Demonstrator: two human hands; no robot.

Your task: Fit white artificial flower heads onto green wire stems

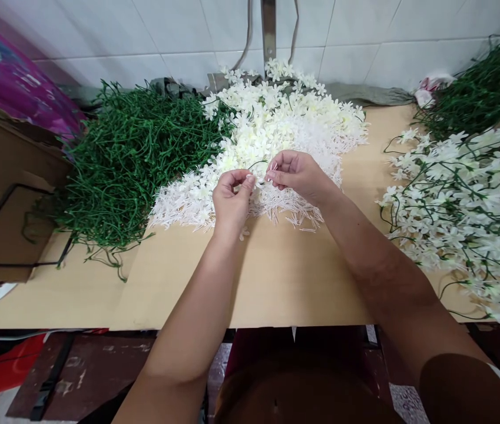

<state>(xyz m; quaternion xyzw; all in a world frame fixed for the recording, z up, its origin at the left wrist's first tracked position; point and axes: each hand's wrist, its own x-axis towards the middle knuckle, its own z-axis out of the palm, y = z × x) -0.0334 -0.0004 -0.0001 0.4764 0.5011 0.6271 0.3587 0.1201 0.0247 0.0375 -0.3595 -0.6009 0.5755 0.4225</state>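
Note:
Over the near edge of a heap of loose white artificial flowers (276, 123), both my hands meet. My left hand (231, 197) is closed in a pinch, and my right hand (294, 174) pinches too, fingertips almost touching the left's. Between them runs a thin green stem (257, 163) with a small white flower at the fingertips. A pile of bare green plastic stems (130, 153) lies to the left of my hands. Finished stems carrying white flowers (462, 200) lie to the right.
The wooden tabletop (276, 277) runs under everything, its front edge close to me. A brown cardboard box (6, 200) stands at the left, purple fabric (11, 76) behind it. More green stems (483, 88) sit at the back right by the white tiled wall.

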